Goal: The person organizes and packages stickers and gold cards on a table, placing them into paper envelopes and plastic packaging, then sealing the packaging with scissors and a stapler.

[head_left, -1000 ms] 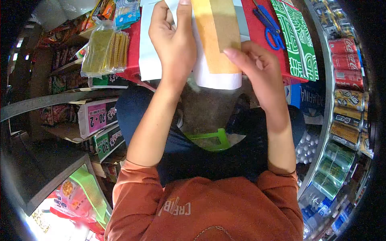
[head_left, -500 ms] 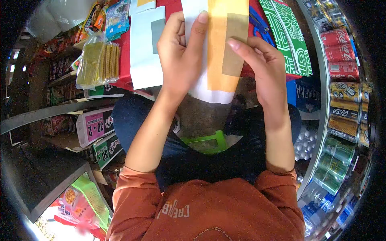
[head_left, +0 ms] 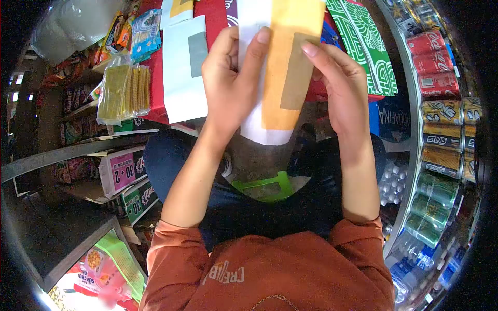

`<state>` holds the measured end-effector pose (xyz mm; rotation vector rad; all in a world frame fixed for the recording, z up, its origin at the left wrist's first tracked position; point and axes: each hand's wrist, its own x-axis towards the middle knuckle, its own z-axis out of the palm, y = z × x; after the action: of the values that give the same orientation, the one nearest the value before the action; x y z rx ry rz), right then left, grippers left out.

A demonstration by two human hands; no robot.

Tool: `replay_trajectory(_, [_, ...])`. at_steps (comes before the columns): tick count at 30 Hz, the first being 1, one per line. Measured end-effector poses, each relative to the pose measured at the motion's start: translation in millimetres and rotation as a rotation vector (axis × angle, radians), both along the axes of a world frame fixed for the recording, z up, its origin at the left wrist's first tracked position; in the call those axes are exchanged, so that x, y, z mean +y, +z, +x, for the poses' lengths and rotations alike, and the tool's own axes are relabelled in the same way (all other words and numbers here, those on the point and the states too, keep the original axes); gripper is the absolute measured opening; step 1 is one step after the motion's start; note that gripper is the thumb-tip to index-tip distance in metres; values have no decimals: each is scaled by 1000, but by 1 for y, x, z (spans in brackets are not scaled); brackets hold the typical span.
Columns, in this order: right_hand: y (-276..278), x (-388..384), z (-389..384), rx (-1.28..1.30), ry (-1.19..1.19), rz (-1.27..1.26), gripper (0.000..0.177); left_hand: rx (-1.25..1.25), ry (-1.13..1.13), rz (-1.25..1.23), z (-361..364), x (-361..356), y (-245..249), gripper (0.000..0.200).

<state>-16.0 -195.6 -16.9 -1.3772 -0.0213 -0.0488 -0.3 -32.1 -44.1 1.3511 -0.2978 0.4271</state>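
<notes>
A long white paper piece (head_left: 293,67) with an orange panel and a brown-grey block is held up in front of me. My left hand (head_left: 236,78) grips its left side, thumb flat on the front and fingers partly hidden behind. At its right edge my right hand (head_left: 340,78) pinches it, thumb on the brown-grey block and fingers curled behind. Left of it, a white paper piece with a grey block (head_left: 179,88) lies on the red tabletop (head_left: 158,88). Another white and orange paper piece (head_left: 176,13) is behind that one.
Plastic-wrapped yellow packs (head_left: 122,93) and blue packets (head_left: 145,33) sit on the left. Green patterned sheets (head_left: 365,46) lie at the table's right. Shelved drink cans (head_left: 436,62) line the right side. A green plastic stool (head_left: 267,186) stands below, between my legs.
The held paper has come down slightly towards me and tilts more. My right thumb sits a little higher along its edge. Both hands keep hold.
</notes>
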Motion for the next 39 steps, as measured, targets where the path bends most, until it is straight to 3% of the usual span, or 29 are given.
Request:
replay_trajectory(3, [-2, -5, 2, -34, -29, 7, 23, 17, 20, 96, 1, 0, -8, 16])
replay_trajectory(15, [0, -16, 6, -59, -73, 69, 20, 78, -16, 0, -8, -14, 0, 20])
replay_trajectory(18, [-2, -16, 7, -81, -102, 66, 20, 66, -21, 129, -6, -5, -6, 21])
replay_trajectory(39, [-4, -41, 17, -103, -200, 112, 22, 126, -109, 114, -12, -12, -5, 28])
